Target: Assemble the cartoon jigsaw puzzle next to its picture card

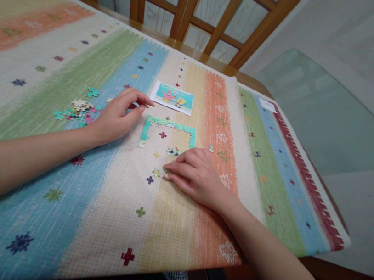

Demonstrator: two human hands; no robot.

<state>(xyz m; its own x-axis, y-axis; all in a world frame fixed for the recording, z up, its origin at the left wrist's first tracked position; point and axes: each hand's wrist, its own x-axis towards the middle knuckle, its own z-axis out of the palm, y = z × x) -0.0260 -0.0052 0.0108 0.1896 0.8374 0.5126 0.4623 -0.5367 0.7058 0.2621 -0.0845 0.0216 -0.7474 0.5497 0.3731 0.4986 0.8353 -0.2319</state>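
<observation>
My right hand (197, 177) is pinched at the edge of a small multicoloured puzzle piece (157, 172) lying on the cloth. Just above it lie joined dark-patterned pieces (173, 151), partly covered by my fingers. A teal border of joined puzzle pieces (144, 130) forms a frame along its top and two sides, with cloth showing inside. My left hand (121, 114) hovers left of this border, thumb and forefinger a little apart, nothing visible between them. Its fingertips are near the left edge of a picture card (175, 98) with cartoon figures.
A heap of loose puzzle pieces (81, 111) lies left of my left hand, partly behind it. One single piece (211, 148) sits right of the border. The striped tablecloth (109, 222) covers the table. A green glass-like panel (330, 109) and wooden doors (180, 9) stand beyond.
</observation>
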